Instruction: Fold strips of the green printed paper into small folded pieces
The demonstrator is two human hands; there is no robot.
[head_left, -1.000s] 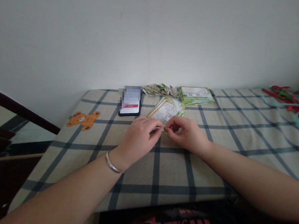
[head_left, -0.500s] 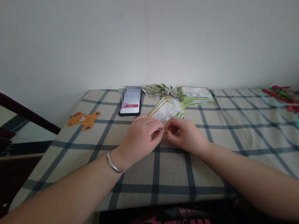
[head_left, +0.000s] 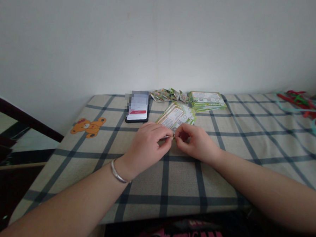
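Note:
My left hand [head_left: 153, 143] is closed in a pinch, thumb against forefinger, with a silver bangle on its wrist. My right hand [head_left: 195, 140] pinches just to the right, its fingertips almost touching the left ones. Between them is a small piece of paper [head_left: 173, 136], mostly hidden by the fingers; a pale edge and a dark green bit show. Just beyond the hands lies a fanned pile of green and white printed paper sheets [head_left: 178, 116]. Behind that pile, several small folded paper pieces [head_left: 166, 95] sit in a row by the wall.
A phone [head_left: 138, 108] with a lit screen lies left of the pile. A stack of similar printed sheets [head_left: 208, 101] is at the back right. Red, green and pale blue ribbons [head_left: 304, 105] lie far right. The checked tablecloth [head_left: 91, 185] bears a bear figure [head_left: 88, 126].
The left hand has shifted slightly left, opening a small gap between the fingertips, where a bit more of the paper shows. The right hand has hardly moved.

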